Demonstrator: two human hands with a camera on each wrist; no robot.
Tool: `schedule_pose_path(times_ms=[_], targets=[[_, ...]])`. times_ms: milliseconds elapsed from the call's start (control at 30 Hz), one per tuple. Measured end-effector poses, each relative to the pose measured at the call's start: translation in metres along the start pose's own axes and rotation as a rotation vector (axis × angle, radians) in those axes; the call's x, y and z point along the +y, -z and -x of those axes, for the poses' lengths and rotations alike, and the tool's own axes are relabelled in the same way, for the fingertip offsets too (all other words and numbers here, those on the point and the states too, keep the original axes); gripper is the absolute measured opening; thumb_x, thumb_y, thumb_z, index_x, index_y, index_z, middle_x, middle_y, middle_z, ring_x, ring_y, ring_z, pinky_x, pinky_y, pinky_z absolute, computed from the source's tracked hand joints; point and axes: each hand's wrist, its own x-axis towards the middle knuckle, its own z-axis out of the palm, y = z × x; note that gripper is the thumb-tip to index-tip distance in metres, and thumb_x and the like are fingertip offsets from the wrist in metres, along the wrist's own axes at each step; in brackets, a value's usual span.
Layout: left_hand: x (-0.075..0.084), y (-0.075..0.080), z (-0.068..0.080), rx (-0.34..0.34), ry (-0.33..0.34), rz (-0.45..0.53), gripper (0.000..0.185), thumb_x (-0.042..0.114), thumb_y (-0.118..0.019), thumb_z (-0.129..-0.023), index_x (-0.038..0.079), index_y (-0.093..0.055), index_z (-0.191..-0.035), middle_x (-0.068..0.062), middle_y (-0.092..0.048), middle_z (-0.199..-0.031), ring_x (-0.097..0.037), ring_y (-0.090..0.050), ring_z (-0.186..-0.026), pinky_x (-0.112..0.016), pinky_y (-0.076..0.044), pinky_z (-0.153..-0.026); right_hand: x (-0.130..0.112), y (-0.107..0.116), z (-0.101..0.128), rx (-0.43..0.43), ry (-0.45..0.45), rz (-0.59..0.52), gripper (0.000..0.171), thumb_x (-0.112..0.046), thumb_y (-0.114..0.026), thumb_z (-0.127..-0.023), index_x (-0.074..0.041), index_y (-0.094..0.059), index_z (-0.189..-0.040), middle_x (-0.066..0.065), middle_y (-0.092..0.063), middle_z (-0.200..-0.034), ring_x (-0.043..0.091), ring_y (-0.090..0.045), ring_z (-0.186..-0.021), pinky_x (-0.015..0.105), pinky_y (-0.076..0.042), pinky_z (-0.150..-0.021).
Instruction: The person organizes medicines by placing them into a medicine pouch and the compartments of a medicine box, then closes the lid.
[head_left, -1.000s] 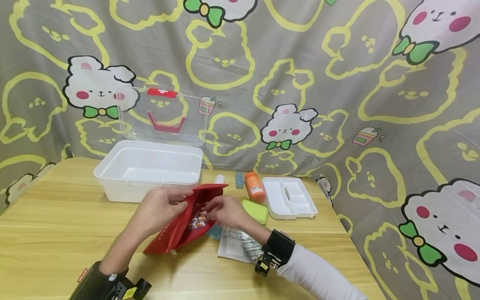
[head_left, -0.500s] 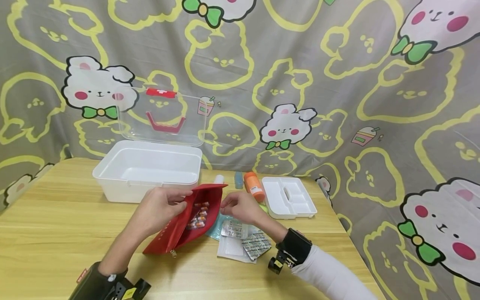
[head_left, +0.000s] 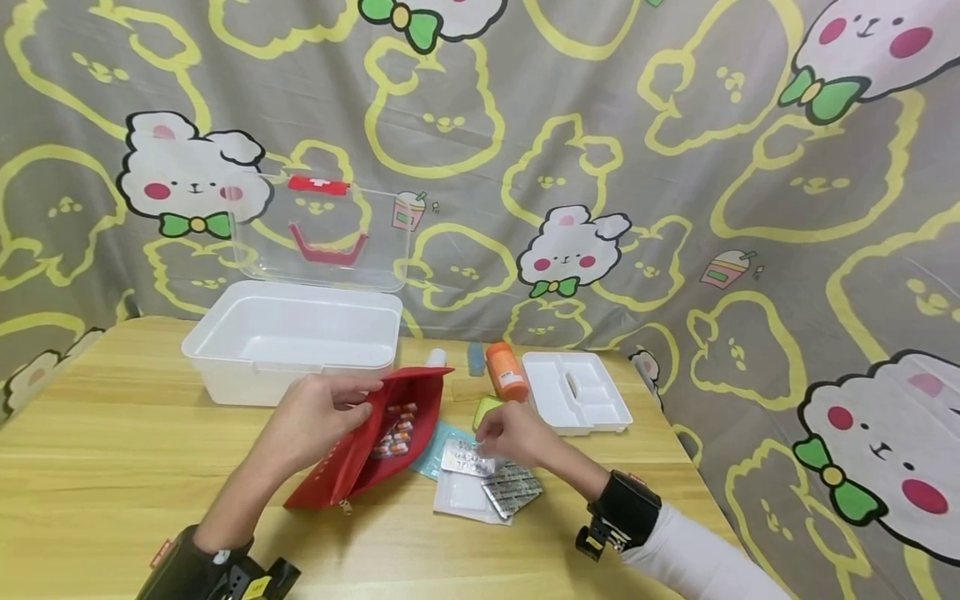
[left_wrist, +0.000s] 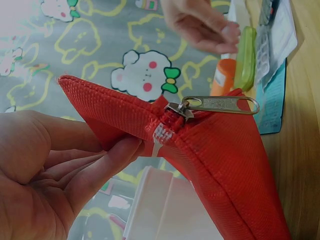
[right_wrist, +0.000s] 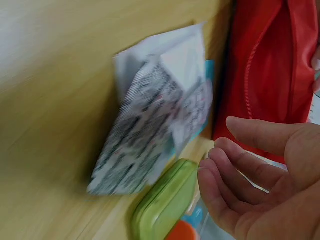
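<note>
My left hand (head_left: 322,421) pinches the edge of a red zippered pouch (head_left: 341,471) and keeps its mouth spread. Inside the pouch lies a blister pack of orange-and-white capsules (head_left: 397,432). In the left wrist view the metal zipper pull (left_wrist: 220,104) hangs near the pinched corner. My right hand (head_left: 521,433) hovers over the flat packs right of the pouch, fingers loosely bent, holding nothing in the right wrist view. Beneath it are a silver blister pack (head_left: 467,458), a printed foil blister pack (head_left: 513,490), a white packet (head_left: 461,500) and a light-blue packet (head_left: 431,454).
Behind stands a white bin (head_left: 292,333) with its clear lid (head_left: 322,225) raised. A green case (head_left: 486,408), an orange bottle (head_left: 507,372), a small blue item (head_left: 476,358) and a white divided tray (head_left: 577,392) sit on the wooden table's (head_left: 112,433) right side.
My right hand has come out of the pouch and moved right, over the blister packs. The capsule pack remains in the pouch. My left hand keeps its grip in the same place.
</note>
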Motion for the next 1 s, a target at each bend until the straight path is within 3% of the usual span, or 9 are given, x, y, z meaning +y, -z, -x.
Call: schedule_pose_path(times_ms=[100, 233, 533, 1000], targets=[[0.000, 0.000, 0.000, -0.004, 0.009, 0.004, 0.030, 0.004, -0.072, -0.089, 0.005, -0.075, -0.119, -0.016, -0.074, -0.118, -0.026, -0.072, -0.097, -0.039, -0.064, -0.075, 0.005, 0.000, 0.007, -0.007, 0.023, 0.060, 0.013, -0.003, -0.083, -0.075, -0.003, -0.075, -0.086, -0.001, -0.068, -0.073, 0.008, -0.057, -0.069, 0.024, -0.050, -0.063], [0.001, 0.000, 0.000, -0.009, 0.019, 0.015, 0.030, 0.004, -0.072, -0.089, 0.005, -0.075, -0.119, -0.015, -0.074, -0.117, -0.026, -0.072, -0.097, -0.039, -0.064, -0.075, 0.006, -0.001, 0.014, -0.037, -0.013, 0.126, 0.018, -0.004, -0.085, -0.071, -0.007, -0.075, -0.085, -0.002, -0.067, -0.076, 0.010, -0.058, -0.074, 0.028, -0.050, -0.067], [0.000, 0.000, 0.000, -0.011, 0.019, 0.023, 0.030, 0.003, -0.072, -0.089, 0.004, -0.075, -0.119, -0.016, -0.074, -0.117, -0.028, -0.074, -0.098, -0.040, -0.063, -0.076, 0.004, -0.005, 0.024, -0.124, -0.098, 0.157, 0.029, 0.006, -0.081, -0.065, -0.005, -0.068, -0.088, 0.003, -0.067, -0.084, 0.015, -0.059, -0.079, 0.031, -0.053, -0.071], [0.000, -0.001, 0.000, -0.009, 0.013, 0.026, 0.029, 0.004, -0.072, -0.089, 0.004, -0.076, -0.117, -0.016, -0.075, -0.116, -0.024, -0.073, -0.096, -0.035, -0.063, -0.073, 0.004, -0.008, 0.030, -0.108, -0.062, 0.215, 0.029, 0.007, -0.084, -0.063, -0.005, -0.067, -0.084, 0.003, -0.061, -0.077, 0.013, -0.050, -0.071, 0.026, -0.045, -0.062]])
